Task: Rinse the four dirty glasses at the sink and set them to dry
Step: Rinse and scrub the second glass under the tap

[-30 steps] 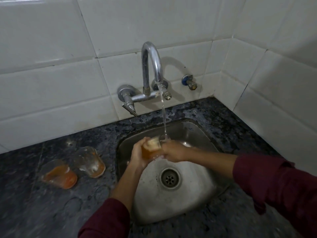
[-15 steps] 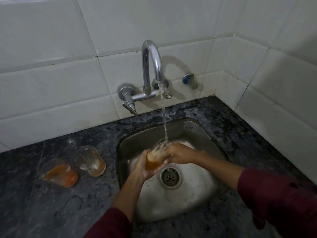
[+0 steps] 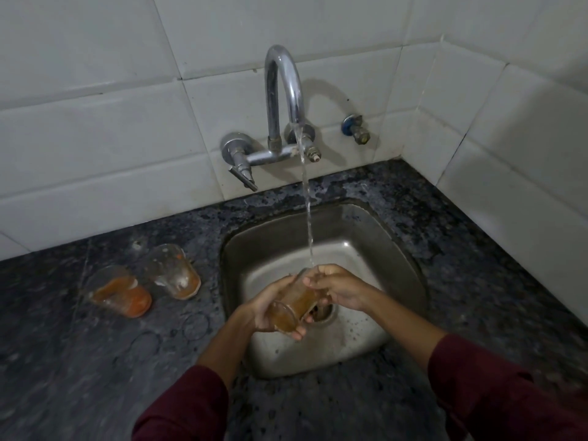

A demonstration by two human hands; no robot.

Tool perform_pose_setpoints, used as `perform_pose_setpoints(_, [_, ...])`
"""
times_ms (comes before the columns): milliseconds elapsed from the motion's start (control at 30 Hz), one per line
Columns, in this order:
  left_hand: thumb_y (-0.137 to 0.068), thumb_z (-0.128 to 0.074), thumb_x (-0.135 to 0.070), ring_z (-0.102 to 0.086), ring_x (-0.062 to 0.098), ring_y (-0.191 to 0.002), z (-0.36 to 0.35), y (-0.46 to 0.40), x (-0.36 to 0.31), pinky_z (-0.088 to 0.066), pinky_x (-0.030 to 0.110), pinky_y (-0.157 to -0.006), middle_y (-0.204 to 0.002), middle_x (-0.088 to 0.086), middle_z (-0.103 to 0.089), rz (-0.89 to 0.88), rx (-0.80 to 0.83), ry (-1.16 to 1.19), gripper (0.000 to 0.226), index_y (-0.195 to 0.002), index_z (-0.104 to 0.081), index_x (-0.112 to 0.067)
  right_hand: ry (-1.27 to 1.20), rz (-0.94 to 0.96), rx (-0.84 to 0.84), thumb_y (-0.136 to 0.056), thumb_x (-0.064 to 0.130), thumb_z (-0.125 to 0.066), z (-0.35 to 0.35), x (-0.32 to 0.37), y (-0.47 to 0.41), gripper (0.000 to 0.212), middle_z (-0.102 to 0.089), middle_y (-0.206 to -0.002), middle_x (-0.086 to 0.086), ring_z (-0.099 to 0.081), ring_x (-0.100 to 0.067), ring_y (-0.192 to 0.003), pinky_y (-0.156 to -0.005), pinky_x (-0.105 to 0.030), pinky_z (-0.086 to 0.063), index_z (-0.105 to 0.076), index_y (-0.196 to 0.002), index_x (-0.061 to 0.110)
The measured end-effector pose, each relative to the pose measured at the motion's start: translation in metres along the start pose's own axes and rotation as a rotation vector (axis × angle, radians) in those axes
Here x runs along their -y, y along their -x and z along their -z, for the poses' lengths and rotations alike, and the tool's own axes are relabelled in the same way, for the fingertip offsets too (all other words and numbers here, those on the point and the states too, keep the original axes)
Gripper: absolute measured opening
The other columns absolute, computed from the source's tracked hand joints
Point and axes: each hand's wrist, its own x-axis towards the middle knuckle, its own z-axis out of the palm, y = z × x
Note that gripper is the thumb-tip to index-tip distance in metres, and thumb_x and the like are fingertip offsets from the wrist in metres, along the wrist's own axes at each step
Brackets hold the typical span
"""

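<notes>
Over the steel sink (image 3: 397,249), my left hand (image 3: 264,310) cups a glass (image 3: 291,308) with brownish residue, tilted with its base toward me. My right hand (image 3: 337,286) grips the glass's rim end, where the stream from the chrome tap (image 3: 283,97) lands. Two more dirty glasses stand on the dark counter left of the sink: one with thick orange residue (image 3: 119,292) and one with a paler orange film (image 3: 175,272). A fourth glass is not in view.
The dark speckled counter (image 3: 79,361) wraps around the sink. White tiled walls rise behind and to the right. A tap lever (image 3: 243,178) hangs at the left of the tap, and a small valve (image 3: 356,130) sticks out of the wall on the right.
The glass has tilted from nearly upright to lying on its side, and both hands have dropped lower in the basin, toward the drain. The counter glasses have not moved.
</notes>
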Motion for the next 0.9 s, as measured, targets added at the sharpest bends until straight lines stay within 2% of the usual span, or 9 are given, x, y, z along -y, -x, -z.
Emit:
perform_pose_setpoints(233, [-0.086,-0.040,-0.059,-0.064,0.031,-0.057,-0.007,0.006,0.003,-0.056,0.034,-0.053,-0.077,0.019,-0.065,-0.019,-0.046,0.010,0.063,-0.096,-0.070,-0.005,0.115,0.077,-0.184,-0.082,0.016,-0.069,-0.009,-0.007,0.007,0.006,-0.067,-0.085,-0.003,-0.058,-0.014,-0.073,-0.054,-0.022,-0.042,-0.066,-0.086,0.015])
perform_pose_setpoints(300, [-0.088,-0.045,-0.052,-0.066,0.029,-0.061,-0.012,0.011,0.001,-0.055,0.036,-0.058,-0.078,0.017,-0.068,-0.068,-0.101,0.021,0.052,-0.093,-0.069,-0.006,0.172,0.107,-0.240,-0.085,0.020,-0.067,-0.007,-0.004,0.009,0.004,-0.066,-0.079,0.000,-0.058,-0.011,-0.071,-0.055,-0.023,-0.043,-0.069,-0.082,0.019])
perform_pose_setpoints(400, [-0.091,-0.055,-0.036,-0.068,0.025,-0.070,-0.013,0.012,-0.003,-0.057,0.038,-0.061,-0.083,0.010,-0.070,-0.190,-0.193,-0.087,0.027,-0.097,-0.068,-0.013,0.250,0.192,-0.306,-0.093,0.019,-0.056,-0.003,0.009,0.012,0.020,-0.067,-0.073,0.003,-0.060,-0.005,-0.068,-0.054,-0.019,-0.044,-0.069,-0.079,0.023])
perform_pose_setpoints(500, [-0.078,-0.070,-0.027,-0.065,0.014,-0.056,-0.021,0.008,-0.011,-0.054,0.029,-0.053,-0.068,0.004,-0.069,-0.334,-0.256,-0.139,0.012,-0.078,-0.075,-0.016,0.386,0.301,-0.360,-0.091,0.015,-0.057,-0.003,0.029,0.014,0.026,-0.068,-0.065,0.010,-0.062,0.000,-0.062,-0.053,-0.016,-0.043,-0.070,-0.072,0.026])
perform_pose_setpoints(567, [-0.069,-0.080,-0.026,-0.064,0.012,-0.057,-0.026,0.004,-0.018,-0.053,0.027,-0.052,-0.072,0.004,-0.067,-0.459,-0.314,-0.166,0.020,-0.084,-0.074,-0.016,0.473,0.375,-0.405,-0.090,0.012,-0.058,-0.005,0.045,0.015,0.022,-0.066,-0.060,0.014,-0.060,0.005,-0.057,-0.053,-0.009,-0.042,-0.074,-0.075,0.017])
perform_pose_setpoints(633, [-0.064,-0.083,-0.028,-0.065,0.012,-0.070,-0.030,-0.001,-0.025,-0.054,0.027,-0.059,-0.085,0.003,-0.066,-0.579,-0.373,-0.273,0.040,-0.100,-0.066,-0.017,0.596,0.439,-0.484,-0.088,0.013,-0.060,-0.008,0.060,0.016,0.017,-0.070,-0.067,0.005,-0.061,0.006,-0.059,-0.055,-0.008,-0.044,-0.076,-0.083,0.007])
perform_pose_setpoints(733, [-0.071,-0.082,-0.024,-0.062,0.009,-0.080,-0.045,-0.004,-0.029,-0.049,0.016,-0.064,-0.093,-0.003,-0.065,-0.761,-0.563,-0.412,0.046,-0.108,-0.056,-0.017,0.772,0.502,-0.554,-0.087,0.014,-0.060,-0.017,0.076,0.016,0.017,-0.075,-0.080,-0.007,-0.068,-0.015,-0.071,-0.067,-0.027,-0.056,-0.076,-0.083,0.008])
perform_pose_setpoints(833, [-0.068,-0.077,-0.031,-0.061,0.012,-0.083,-0.056,-0.007,-0.025,-0.046,0.016,-0.064,-0.094,-0.003,-0.063,-0.945,-0.806,-0.523,0.047,-0.105,-0.051,-0.019,0.827,0.539,-0.563,-0.087,0.017,-0.060,-0.023,0.084,0.013,0.017,-0.075,-0.081,-0.009,-0.068,-0.021,-0.077,-0.075,-0.036,-0.056,-0.075,-0.082,0.010])
perform_pose_setpoints(900, [-0.067,-0.077,-0.038,-0.063,0.012,-0.091,-0.054,-0.007,-0.025,-0.047,0.013,-0.068,-0.102,-0.001,-0.064,-0.986,-0.788,-0.534,0.053,-0.109,-0.050,-0.020,0.780,0.565,-0.520,-0.087,0.012,-0.061,-0.019,0.088,0.013,0.015,-0.075,-0.081,-0.012,-0.069,-0.022,-0.074,-0.071,-0.038,-0.057,-0.075,-0.084,0.008])
